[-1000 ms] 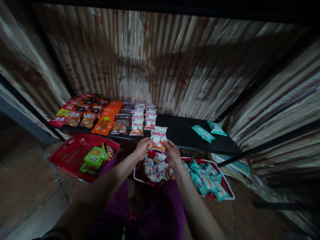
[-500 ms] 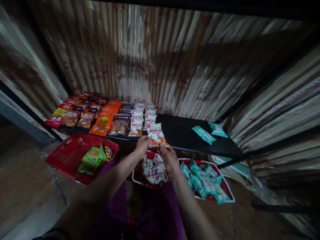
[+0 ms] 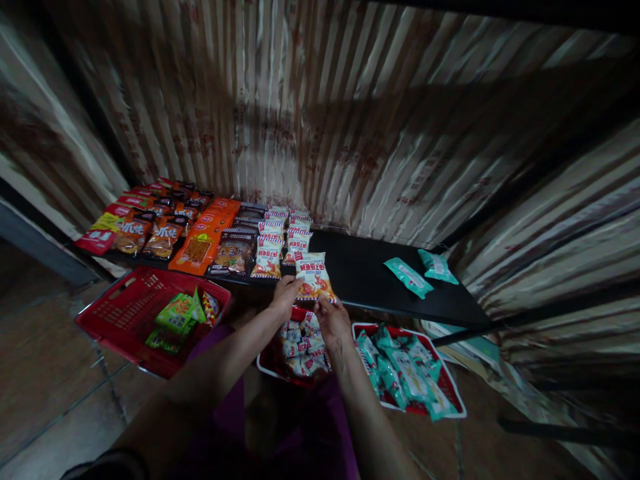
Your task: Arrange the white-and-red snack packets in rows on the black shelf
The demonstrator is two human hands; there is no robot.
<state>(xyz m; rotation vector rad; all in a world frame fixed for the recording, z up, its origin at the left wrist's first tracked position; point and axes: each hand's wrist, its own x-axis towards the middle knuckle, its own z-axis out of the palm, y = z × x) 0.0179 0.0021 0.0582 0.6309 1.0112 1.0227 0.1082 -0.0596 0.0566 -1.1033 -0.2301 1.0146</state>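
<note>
A white and orange snack bag (image 3: 314, 275) is held between my two hands, over the front edge of the black shelf (image 3: 367, 270). My left hand (image 3: 286, 293) grips its lower left side, closed on it. At the lower right corner, my right hand (image 3: 333, 320) pinches the same bag. Just behind and to the left stand two rows of matching white snack bags (image 3: 269, 257). Below my hands, a red basket with a white rim (image 3: 267, 367) holds more of these bags, partly covered by my right forearm.
Dark potato snack packs (image 3: 233, 252), orange packs (image 3: 197, 250) and brown packs (image 3: 133, 233) line the shelf's left. Two teal packets (image 3: 409, 277) lie at its right. A red basket (image 3: 115, 317) with green packets stands lower left; another basket (image 3: 457, 393) holds teal packets. Corrugated sheeting (image 3: 350, 120) backs the shelf.
The view has shifted slightly, so the shelf and baskets sit a little lower. Both hands keep hold of the snack bag, which stays at nearly the same spot by the shelf edge.
</note>
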